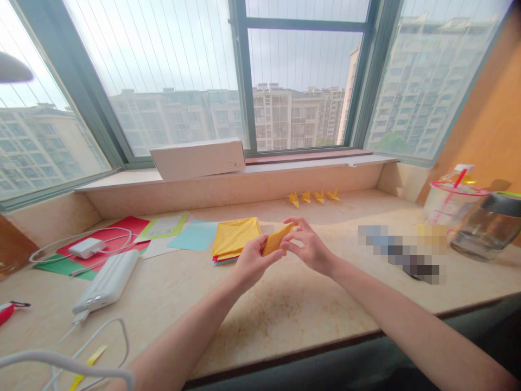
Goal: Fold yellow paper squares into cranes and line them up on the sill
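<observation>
A folded piece of yellow origami paper [277, 239] is held up over the counter between both hands. My left hand [254, 258] grips its left and lower side, thumb in front. At its right edge, my right hand [307, 244] has closed its thumb and fingers on the paper. Just behind and left lies a stack of folding paper [236, 236], yellow on top with red and blue edges below. Several small yellow paper cranes [306, 196] stand in a row near the back wall of the counter.
Loose coloured sheets [195, 235], a white charger [87, 247] with cable and a white power bank [108, 285] lie left. A white box [199, 159] sits on the sill. At right are a cup with a straw [450, 203], a glass jar [488, 228] and blurred-out items.
</observation>
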The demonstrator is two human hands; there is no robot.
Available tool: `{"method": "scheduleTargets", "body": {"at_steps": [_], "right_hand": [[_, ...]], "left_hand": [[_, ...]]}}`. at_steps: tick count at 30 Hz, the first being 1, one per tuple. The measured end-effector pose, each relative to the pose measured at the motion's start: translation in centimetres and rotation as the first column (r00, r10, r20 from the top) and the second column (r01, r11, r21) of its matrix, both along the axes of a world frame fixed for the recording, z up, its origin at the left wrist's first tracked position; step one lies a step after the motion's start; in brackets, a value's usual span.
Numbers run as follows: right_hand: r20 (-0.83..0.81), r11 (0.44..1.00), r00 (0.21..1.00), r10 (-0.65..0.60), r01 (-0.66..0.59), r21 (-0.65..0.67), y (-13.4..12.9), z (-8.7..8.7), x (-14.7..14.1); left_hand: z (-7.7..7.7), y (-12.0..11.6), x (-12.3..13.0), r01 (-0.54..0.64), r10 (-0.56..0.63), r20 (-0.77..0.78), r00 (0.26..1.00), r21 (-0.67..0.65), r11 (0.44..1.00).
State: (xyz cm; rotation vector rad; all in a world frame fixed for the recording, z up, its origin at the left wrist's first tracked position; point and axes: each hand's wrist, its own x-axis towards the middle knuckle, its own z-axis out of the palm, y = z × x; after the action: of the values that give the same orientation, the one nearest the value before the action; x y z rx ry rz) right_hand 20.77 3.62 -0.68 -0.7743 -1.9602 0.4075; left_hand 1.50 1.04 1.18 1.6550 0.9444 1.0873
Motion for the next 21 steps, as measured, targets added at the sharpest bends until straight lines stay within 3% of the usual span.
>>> {"method": "scheduleTargets", "body": {"at_steps": [3, 13, 21], "right_hand": [[-0.009, 1.0, 1.0, 0.001, -0.001, -0.001, -0.1, 0.2, 0.0], [-0.093, 0.998, 0.994, 0.054, -0.056, -0.019, -0.2, 0.6, 0.2], [-0.466, 0.941, 0.872, 0.151, -0.272, -0.204, -0.3, 0.1, -1.0]], "left_hand": [[0.1, 0.1, -0.1, -0.019, 0.019, -0.035, 0.999, 0.013, 1.0], [0.8, 0.0, -0.1, 0.071, -0.07, 0.044, 0.997, -0.019, 0.997], [0.7, 0.1, -0.2, 0.095, -0.095, 0.053, 0.994, -0.014, 0.995]]}}
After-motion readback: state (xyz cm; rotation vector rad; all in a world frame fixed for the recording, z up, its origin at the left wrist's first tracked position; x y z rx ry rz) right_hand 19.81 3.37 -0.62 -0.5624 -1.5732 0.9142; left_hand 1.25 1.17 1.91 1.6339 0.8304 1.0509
